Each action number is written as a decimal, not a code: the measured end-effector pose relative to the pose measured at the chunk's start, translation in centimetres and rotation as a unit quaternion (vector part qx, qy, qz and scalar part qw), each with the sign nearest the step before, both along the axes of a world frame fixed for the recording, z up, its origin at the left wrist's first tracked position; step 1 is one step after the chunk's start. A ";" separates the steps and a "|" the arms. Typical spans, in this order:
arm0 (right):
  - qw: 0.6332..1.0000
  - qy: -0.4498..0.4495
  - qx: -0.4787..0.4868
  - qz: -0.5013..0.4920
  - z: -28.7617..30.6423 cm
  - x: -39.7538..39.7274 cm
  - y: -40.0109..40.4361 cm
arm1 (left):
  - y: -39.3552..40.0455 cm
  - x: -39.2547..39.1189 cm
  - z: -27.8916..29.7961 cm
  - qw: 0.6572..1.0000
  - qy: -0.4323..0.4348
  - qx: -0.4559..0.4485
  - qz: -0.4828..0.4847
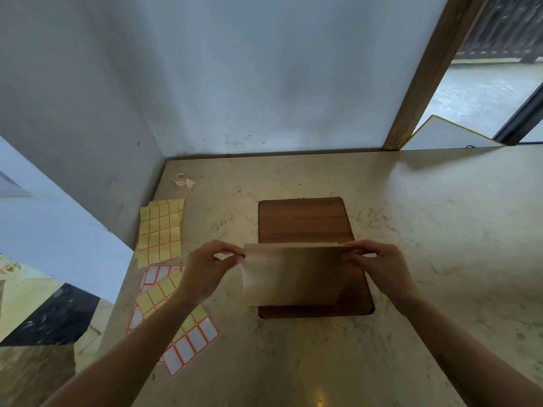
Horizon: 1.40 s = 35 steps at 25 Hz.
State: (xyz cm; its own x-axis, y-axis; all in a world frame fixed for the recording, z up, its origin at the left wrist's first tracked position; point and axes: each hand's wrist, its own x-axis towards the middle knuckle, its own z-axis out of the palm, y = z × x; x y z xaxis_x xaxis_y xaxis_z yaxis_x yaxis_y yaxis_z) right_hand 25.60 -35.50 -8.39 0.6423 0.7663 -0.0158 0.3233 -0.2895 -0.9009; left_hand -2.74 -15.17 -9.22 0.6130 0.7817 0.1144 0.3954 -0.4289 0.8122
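Wide marbled desk spreads out under both hands and runs off to the right of the right hand. On it lies the dark wooden board, flat. Its far half shows beyond the hands, and its near edge peeks out below them.

Now the main piece: a tan sheet, stretched between the two hands and held up over the near half of the board. Its top edge runs straight from one hand to the other, and the rest hangs down towards the person and covers the board's middle. Whether its lower edge touches the board, I can't tell.

Out to the left of the left hand lies a stack of yellow label sheets with orange borders, flat on the desk. Nearer the person, partly under the left forearm, a second batch of white and yellow label sheets fans out at an angle.

The left hand pinches the sheet's top left corner between thumb and fingertips, its other fingers curled. The right hand does the same at the top right corner, gripping it with curled fingers.

Smallest of all is a little roll of tape, well beyond the left hand near the wall corner, with a loose end trailing.
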 end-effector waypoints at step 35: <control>0.971 -0.049 0.177 0.155 14.8 0.6 2.6 | -5.8 -2.9 13.3 0.969 -0.133 0.099 0.184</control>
State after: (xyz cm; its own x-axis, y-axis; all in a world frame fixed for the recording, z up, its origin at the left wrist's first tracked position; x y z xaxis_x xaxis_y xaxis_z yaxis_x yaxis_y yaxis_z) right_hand 26.17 -32.90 6.42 0.3647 0.8693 0.3335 0.4351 0.1576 -0.8865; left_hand -5.63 -20.93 4.06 0.2250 0.8880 0.4010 0.3384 -0.4572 0.8225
